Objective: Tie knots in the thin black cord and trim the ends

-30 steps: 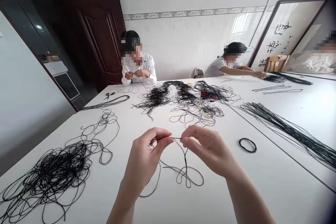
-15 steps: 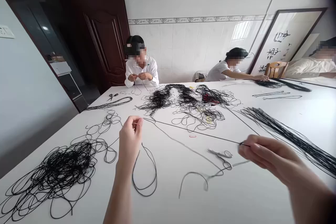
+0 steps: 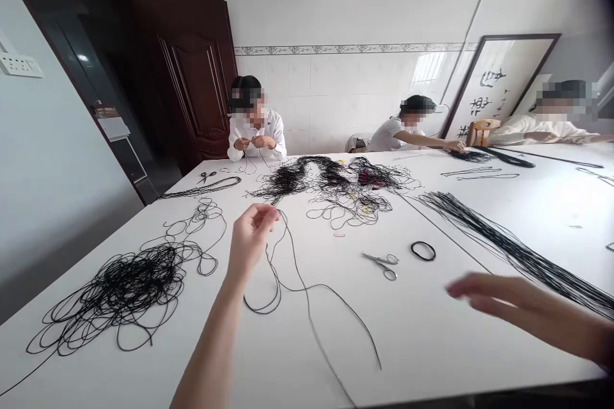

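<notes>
The left hand (image 3: 252, 234) pinches a thin black cord (image 3: 309, 316) between its fingertips, near the middle of the picture. The cord hangs down from there, curls into a loop, and runs across the white table (image 3: 480, 358) toward the bottom edge. The right hand (image 3: 499, 307) has just let go of the cord. Now it is open at the lower right, with its fingers stretched out and nothing in them, so only one hand has the cord. Small scissors (image 3: 382, 265) and a black loop of cord (image 3: 423, 251) lie above the right hand. A big messy heap of black cord (image 3: 119, 281) sits at the lower left.
</notes>
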